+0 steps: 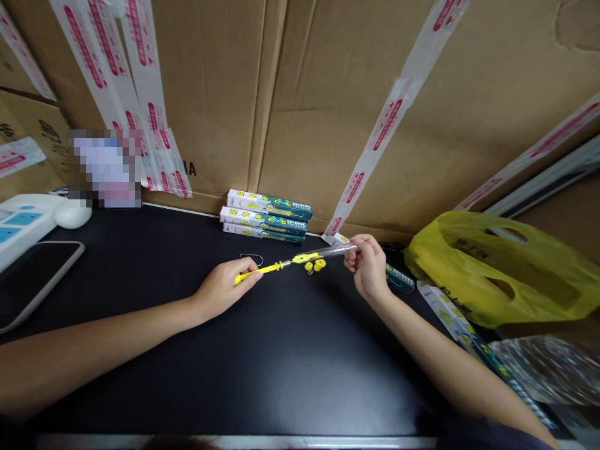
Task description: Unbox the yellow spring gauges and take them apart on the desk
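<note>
Between thumb and fingers, my left hand (229, 281) pinches a yellow plastic rod (265, 271) with a silvery section at its far end. My right hand (370, 265) is closed on one end of a clear plastic tube (335, 250). A second yellow piece (305, 257) shows at the tube's left end, in line with the rod; whether the parts are joined I cannot tell. Small yellow caps (319, 265) lie on the black table (281, 362) just beneath the tube. Behind my left hand rests a bent wire hook (253, 257).
Stacked spring-scale boxes (265, 219) stand against the cardboard (210, 94). Another box (400, 279) lies partly behind my right hand, and one more (469, 334) farther right. A yellow plastic bag (501, 269) sits at right; a phone (40, 275) and power strip (28, 219) at left.
</note>
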Tool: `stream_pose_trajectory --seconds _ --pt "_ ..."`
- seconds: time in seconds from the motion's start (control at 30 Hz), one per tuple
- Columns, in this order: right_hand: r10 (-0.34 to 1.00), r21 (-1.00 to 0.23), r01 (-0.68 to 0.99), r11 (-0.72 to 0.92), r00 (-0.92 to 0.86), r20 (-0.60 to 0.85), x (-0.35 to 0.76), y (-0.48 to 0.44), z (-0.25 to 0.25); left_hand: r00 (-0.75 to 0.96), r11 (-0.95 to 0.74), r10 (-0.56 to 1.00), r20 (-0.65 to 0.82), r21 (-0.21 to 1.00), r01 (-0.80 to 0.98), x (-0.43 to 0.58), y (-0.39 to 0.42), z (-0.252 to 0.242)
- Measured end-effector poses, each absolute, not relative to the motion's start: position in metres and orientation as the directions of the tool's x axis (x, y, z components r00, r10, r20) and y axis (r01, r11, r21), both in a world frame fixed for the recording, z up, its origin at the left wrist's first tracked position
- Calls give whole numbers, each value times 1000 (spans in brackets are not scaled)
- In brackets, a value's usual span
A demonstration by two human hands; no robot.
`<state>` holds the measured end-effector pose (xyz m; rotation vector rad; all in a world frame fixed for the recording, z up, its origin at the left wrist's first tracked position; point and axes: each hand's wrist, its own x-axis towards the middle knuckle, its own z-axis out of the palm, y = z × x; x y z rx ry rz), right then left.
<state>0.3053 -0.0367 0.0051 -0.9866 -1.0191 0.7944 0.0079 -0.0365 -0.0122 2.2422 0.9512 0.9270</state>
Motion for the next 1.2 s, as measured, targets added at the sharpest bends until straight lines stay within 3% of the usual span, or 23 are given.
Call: stream_pose_trajectory --seconds 0.23,0.47,0.6,0.9,1.2 --pt "833 -942 81 325 447 326 328 -18 -10 522 -615 764 379 673 411 8 -36 -13" --pt "927 -974 124 189 306 218 324 -14 -27 538 -600 769 347 682 418 8 -36 -16" --pt "968 -961 237 146 166 188 324 -14 -29 548 -600 768 333 675 430 7 -36 -16" --pt "937 -861 394 322 0 351 324 -7 -43 613 -662 721 323 581 473 8 -35 -19" --pt "941 -875 350 334 -71 331 320 -9 -41 683 -763 640 352 397 510 9 -34 -22"
